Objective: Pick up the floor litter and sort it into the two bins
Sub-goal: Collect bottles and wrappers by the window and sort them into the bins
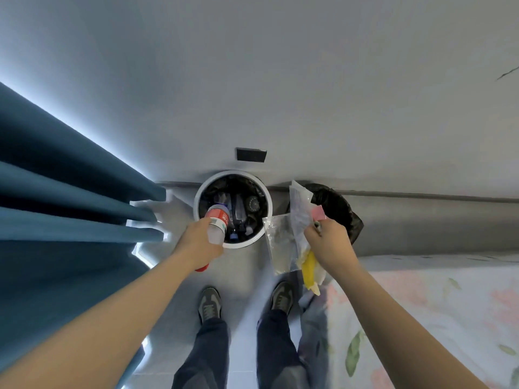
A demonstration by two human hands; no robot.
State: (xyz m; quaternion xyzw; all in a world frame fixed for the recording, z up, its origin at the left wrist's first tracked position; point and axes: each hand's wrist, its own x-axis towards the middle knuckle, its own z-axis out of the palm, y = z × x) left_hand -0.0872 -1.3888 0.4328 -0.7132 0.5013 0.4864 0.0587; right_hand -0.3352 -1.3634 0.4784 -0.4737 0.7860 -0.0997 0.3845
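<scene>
The left hand [200, 242] gripped a clear bottle [217, 217] with a red label over the white bin [233, 173]. The right hand [328, 242] pinched clear, yellow and pink wrappers [283, 245] beside the black bin [337, 203]. A pale floor [244, 272], a blue curtain [70, 192] and a flowery bed [435, 304] lay around them.

Both arms outstretched; left hand [200, 243] grips bottle [217, 220], right hand [330, 242] clutches wrappers [283, 244].

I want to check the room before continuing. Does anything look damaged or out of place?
Only a thin dark line on the wall, upper right, perhaps a crack. The white bin and the black-lined bin stand upright; no spill shows on the floor.
</scene>
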